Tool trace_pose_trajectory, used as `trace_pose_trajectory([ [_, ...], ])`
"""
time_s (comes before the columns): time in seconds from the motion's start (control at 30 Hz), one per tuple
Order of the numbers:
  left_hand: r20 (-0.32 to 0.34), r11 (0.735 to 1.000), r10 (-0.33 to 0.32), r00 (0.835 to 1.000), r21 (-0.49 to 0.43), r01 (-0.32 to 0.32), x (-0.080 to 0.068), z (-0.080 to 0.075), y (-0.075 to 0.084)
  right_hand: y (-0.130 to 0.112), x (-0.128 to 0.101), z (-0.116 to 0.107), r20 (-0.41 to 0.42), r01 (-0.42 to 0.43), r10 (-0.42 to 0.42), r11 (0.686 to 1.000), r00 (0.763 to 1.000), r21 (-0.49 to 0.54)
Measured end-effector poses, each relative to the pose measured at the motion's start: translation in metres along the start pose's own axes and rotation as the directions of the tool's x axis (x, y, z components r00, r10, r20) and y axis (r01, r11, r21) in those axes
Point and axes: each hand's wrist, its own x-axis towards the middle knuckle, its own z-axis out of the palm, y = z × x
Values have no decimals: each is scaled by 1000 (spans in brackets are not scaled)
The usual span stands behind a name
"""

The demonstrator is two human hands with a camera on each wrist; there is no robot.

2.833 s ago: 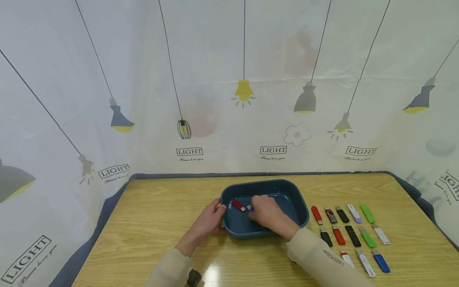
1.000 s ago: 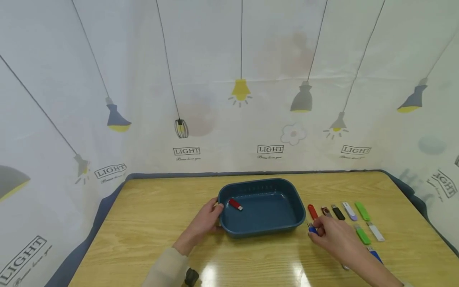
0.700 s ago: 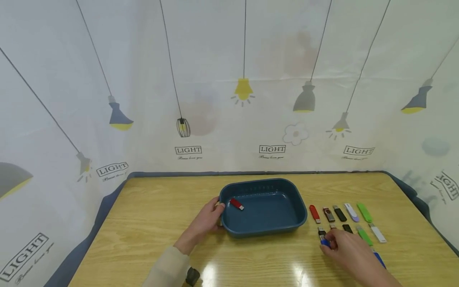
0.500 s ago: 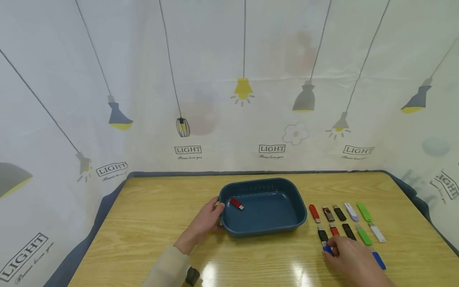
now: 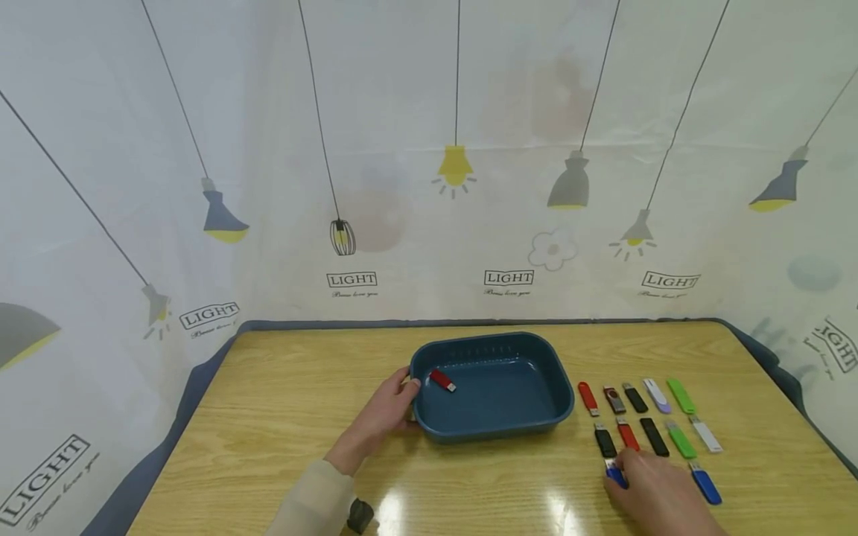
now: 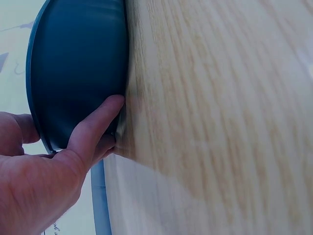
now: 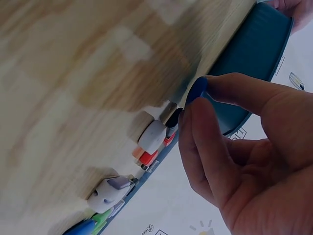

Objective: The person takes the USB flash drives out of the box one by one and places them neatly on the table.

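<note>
My left hand (image 5: pixel 378 417) grips the left end of a deep blue plastic tray (image 5: pixel 499 400), thumb at the rim and fingers along the outer wall. Inside the tray, near its left end, lies a red USB stick (image 5: pixel 442 381). My right hand (image 5: pixel 660 491) pinches a blue USB stick (image 7: pixel 197 88) between thumb and fingers, low over the table at the front left of the laid-out sticks. Just beyond it is a black USB stick (image 5: pixel 605 441). In the right wrist view a white USB stick (image 7: pixel 152 136) lies beside my fingers; my hand hides it in the head view.
USB sticks lie in rows right of the tray, among them a red stick (image 5: pixel 588 399), a green stick (image 5: pixel 681 396), a white stick (image 5: pixel 707 435) and another blue stick (image 5: pixel 706 484). The wooden table (image 5: pixel 295 402) ends at a lamp-patterned cloth (image 5: pixel 402 186).
My right hand has carried the blue USB stick out of the tray, rightwards and towards me, to the front left of the rows. My left hand has stayed on the tray.
</note>
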Motion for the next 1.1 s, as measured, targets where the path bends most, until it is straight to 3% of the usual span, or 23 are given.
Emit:
trace_pose_trajectory([
  [0.23, 0, 1000, -4, 1000, -8, 4, 0, 0, 0, 1, 0, 3, 47, -12, 13, 1000, 999, -28],
  [0.37, -2, 1000, -14, 1000, -11, 14, 0, 1, 1, -1, -1, -2, 32, -5, 6, 999, 999, -31],
  [0.5, -5, 1000, -22, 1000, -6, 22, 0, 1, 2, -9, -3, -16, -85, 54, -57, 998, 995, -38],
  [0.57, -6, 1000, -25, 1000, -4, 25, 0, 0, 2, -16, -3, -25, -186, 129, -135, 991, 973, -44],
  [0.6, -6, 1000, -25, 1000, -5, 25, 0, 0, 2, -20, -2, -29, -237, 176, -182, 983, 954, -48],
  [0.7, -4, 1000, -23, 1000, -9, 23, 0, 0, 2, -33, 4, -42, -354, 346, -353, 934, 866, -86],
  [0.77, 0, 1000, -19, 1000, -14, 19, -1, 0, 2, -43, 13, -49, -395, 457, -471, 879, 789, -136],
  [0.97, 8, 1000, -11, 1000, -21, 12, -1, -1, 1, -80, 52, -59, -346, 715, -758, 645, 553, -269],
  [1.03, 7, 1000, -12, 1000, -20, 12, -1, -1, 2, -93, 65, -59, -315, 760, -808, 581, 498, -292],
  [1.1, 6, 1000, -11, 1000, -20, 11, -1, -1, 2, -105, 77, -55, -290, 782, -836, 542, 466, -307],
])
